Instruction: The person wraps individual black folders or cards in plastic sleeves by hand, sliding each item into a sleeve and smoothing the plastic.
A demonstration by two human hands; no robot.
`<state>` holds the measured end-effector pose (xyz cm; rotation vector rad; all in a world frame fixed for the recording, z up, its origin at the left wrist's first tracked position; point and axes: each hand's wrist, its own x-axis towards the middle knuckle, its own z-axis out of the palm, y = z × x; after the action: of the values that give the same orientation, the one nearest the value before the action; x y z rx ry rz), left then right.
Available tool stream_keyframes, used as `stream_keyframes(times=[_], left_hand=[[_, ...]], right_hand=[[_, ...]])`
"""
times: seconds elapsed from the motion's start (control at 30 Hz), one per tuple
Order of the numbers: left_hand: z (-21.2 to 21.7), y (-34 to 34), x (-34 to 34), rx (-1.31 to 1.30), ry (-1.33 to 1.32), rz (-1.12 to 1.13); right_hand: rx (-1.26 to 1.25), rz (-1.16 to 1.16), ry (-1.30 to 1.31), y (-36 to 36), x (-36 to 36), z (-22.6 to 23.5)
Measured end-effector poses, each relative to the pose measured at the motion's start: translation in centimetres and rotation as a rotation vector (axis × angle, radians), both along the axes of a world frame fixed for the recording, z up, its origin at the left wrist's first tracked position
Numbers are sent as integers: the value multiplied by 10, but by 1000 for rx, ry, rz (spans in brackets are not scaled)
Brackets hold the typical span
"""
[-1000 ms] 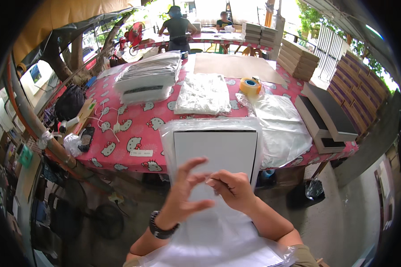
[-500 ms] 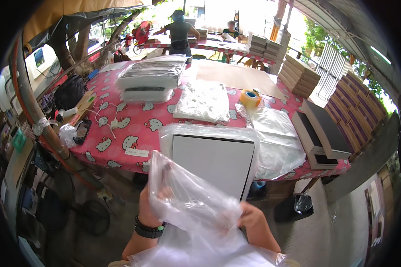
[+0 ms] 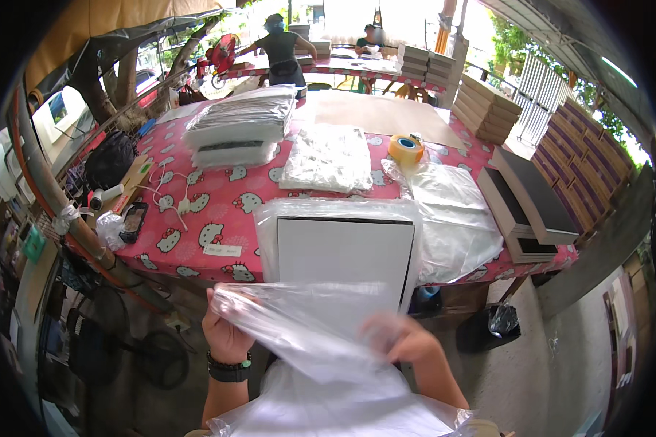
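Note:
A see-through plastic bag [image 3: 306, 320] is stretched slantwise in front of my body. My left hand [image 3: 229, 331], with bracelets and a dark band at the wrist, pinches its upper left corner. At the bag's right side is my right hand [image 3: 404, 337], its fingers smeared by motion and partly behind the film. White material under plastic [image 3: 328, 408] lies against me below the hands. Just beyond, a flat white panel with a dark edge [image 3: 346, 255] rests on plastic sleeves [image 3: 268, 233] at the table's near edge.
The pink patterned table [image 3: 175, 251] holds stacked wrapped packs [image 3: 233, 124], folded plastic [image 3: 326, 160], a tape roll [image 3: 406, 149], more plastic sheets [image 3: 455, 218] and dark-topped boxes [image 3: 528, 197]. A black bin [image 3: 488, 328] and a fan [image 3: 160, 357] stand below. Two people work at a far table.
My left hand has moved left and slightly down, drawing the bag's upper edge wider and flatter. My right hand has risen a little and its fingers are now more blurred.

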<state>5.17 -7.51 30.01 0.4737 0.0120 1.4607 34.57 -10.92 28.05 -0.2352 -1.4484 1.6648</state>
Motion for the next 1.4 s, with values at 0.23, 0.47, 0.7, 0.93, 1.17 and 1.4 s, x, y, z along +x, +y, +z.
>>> stream_keyframes(times=[0.23,0.47,0.7,0.93,1.17,1.4], left_hand=[[-33,-14,6,-30,365,-350],[-36,-4,-7,74,247,-110],[12,41,-21,80,1049,-30],[23,113,19,616,1836,880],[8,92,11,809,1986,1156],[43,42,4,612,1632,1008]], right_hand=[[-354,-342,650,4,30,0],[-224,299,474,4,17,-18],[-54,-135,347,23,62,13],[258,-1286,-846,98,51,34],[502,-1295,-893,52,38,46],[-111,-880,-402,4,41,92]])
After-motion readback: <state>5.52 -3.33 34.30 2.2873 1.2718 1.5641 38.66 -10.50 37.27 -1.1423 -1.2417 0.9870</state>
